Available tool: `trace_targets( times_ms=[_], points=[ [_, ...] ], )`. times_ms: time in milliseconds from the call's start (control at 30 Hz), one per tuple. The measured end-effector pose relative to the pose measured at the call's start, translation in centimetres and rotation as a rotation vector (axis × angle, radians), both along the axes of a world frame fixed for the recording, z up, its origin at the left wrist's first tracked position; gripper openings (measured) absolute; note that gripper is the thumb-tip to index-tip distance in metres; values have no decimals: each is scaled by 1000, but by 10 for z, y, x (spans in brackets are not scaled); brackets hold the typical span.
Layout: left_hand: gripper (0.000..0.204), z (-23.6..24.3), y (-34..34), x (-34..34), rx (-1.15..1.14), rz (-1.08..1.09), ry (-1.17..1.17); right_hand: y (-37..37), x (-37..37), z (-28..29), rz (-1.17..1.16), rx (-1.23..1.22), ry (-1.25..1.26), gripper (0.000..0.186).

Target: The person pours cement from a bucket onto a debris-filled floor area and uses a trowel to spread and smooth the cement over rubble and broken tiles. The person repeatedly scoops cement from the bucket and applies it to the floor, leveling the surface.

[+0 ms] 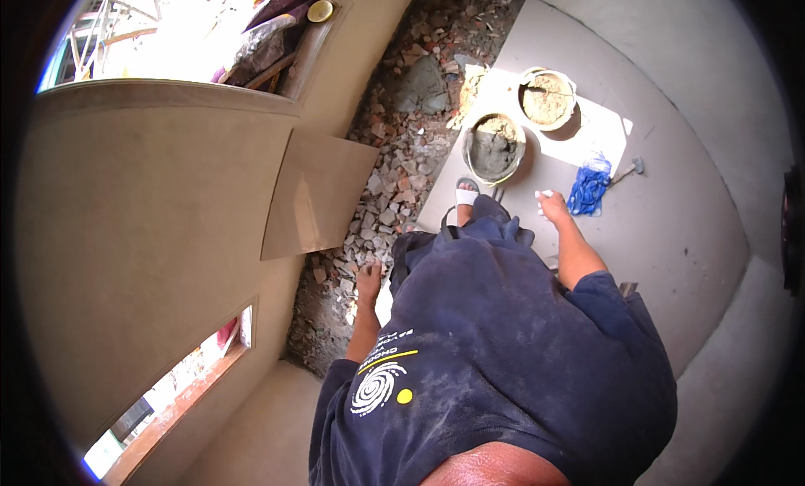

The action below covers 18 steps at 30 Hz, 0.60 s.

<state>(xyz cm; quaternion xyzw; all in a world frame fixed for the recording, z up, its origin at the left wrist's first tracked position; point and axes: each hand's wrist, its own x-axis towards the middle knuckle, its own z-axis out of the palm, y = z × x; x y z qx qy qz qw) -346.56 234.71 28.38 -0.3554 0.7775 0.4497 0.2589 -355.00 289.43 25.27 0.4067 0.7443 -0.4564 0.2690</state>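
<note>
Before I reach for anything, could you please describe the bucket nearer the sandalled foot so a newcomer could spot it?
Find the smooth grey floor beside the rubble strip. Just beyond the white-strapped sandal stands a round pale bucket. Dark grey mix fills much of it, whereas the neighbouring bucket holds mostly sandy material.

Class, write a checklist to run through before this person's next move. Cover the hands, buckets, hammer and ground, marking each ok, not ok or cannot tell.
1. Right hand empty: cannot tell; whitish patches show at its fingertips.
2. Left hand free of tools: ok, none visible.
3. Nearer bucket filled: ok, grey mix inside.
4. Farther bucket filled: ok, sandy material inside.
5. Hammer set down: ok, beside the blue bag.
6. Ground on the left even: not ok, loose rubble.
</note>
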Motion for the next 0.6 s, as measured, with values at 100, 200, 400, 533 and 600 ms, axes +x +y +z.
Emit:
trace_targets(
  times_ms=[100,200,400,533,600],
  points=[
    [45,7,3,-6,-38,-24,-27,3,-4,0,49,-12,-5,31],
    [46,15,6,-13,-39,-117,37,3,-5,1,18,4,13,34],
    [46,16,13,-15,-94,-64,-4,-1,-2,6,-17,14,-53,35],
    [46,10,12,-7,-30,5,43,-1,0,7,14,19,-55,36],
    [46,9,12,-6,-23,-11,67,0,1,5,19,25,-22,36]
  ],
)
